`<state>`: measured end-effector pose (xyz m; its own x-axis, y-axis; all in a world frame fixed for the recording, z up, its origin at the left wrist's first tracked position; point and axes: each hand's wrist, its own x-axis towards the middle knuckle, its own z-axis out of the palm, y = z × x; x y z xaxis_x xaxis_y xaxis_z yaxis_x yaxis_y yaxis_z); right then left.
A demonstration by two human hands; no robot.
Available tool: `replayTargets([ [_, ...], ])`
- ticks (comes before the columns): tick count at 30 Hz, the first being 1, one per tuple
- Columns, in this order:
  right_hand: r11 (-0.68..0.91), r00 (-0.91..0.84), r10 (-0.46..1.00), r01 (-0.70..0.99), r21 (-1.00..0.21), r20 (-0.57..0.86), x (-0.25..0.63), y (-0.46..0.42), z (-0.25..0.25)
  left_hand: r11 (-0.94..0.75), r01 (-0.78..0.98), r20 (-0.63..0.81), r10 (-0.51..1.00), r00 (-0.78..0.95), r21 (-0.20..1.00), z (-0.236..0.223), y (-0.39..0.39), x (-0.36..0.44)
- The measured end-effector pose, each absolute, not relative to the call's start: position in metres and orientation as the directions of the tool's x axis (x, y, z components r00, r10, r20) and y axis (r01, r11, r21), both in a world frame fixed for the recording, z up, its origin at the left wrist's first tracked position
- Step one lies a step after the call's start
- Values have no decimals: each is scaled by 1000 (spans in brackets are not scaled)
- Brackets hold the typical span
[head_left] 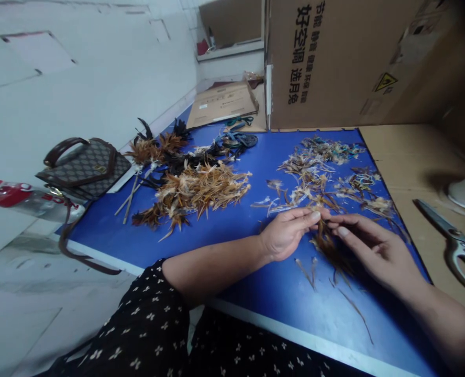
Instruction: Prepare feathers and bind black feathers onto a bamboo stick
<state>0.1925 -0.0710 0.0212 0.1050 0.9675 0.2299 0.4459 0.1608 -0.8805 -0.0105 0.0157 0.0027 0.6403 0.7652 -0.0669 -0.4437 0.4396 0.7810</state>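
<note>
A person in a black sleeve with small white flowers sits or stands at a blue table [264,293]. Nearest, a long thin feather [354,311] and a few short wisps [306,273] lie loose on the surface. Just beyond, the two hands meet over a small bunch of brown feathers [332,251], its tips hanging toward the person. The left hand [289,233] pinches the bunch's upper end between thumb and fingers. The right hand [374,251] has its thumb and fingertips at the same end; whether they grip or only touch, I cannot tell.

Good handling here would likely mean a light, steady left pinch close to the quill ends, with the right fingertips working in small movements, so that the soft barbs are not crushed or bent and the feathers do not slip out of line.

To the right, scissors [454,235] lie partly open on cardboard; it seems wise to keep the right forearm clear of them. Beyond the hands spreads a scatter of pale, stringy feather pieces [314,162]. Farther left is a heap of golden-brown feathers [203,191]; keeping the two piles apart would help avoid mixing. A handbag [89,170] stands past it, and a large carton [334,63] rises at the back.
</note>
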Motion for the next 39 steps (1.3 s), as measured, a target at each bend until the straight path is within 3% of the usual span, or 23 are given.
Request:
replayTargets([
  [11, 90, -148, 988, 267, -959, 52, 186, -73, 23, 493, -365, -40, 635, 771, 790, 3, 6, -10],
  [17, 29, -161, 987, 181, -983, -1, 183, -73, 25, 503, -359, -44, 625, 779, 786, 0, 5, -9],
  [24, 102, 13, 993, 355, -929, 114, 177, -75, 25, 414, -412, -31, 735, 677, 812, -4, -1, -5],
  [30, 146, 12, 986, 429, -891, 168, 176, -73, 22, 314, -396, -24, 808, 589, 863, -2, -5, -5],
  [39, 131, -63, 991, 431, -893, 116, 182, -74, 28, 444, -428, -103, 779, 618, 787, -2, 5, -6],
])
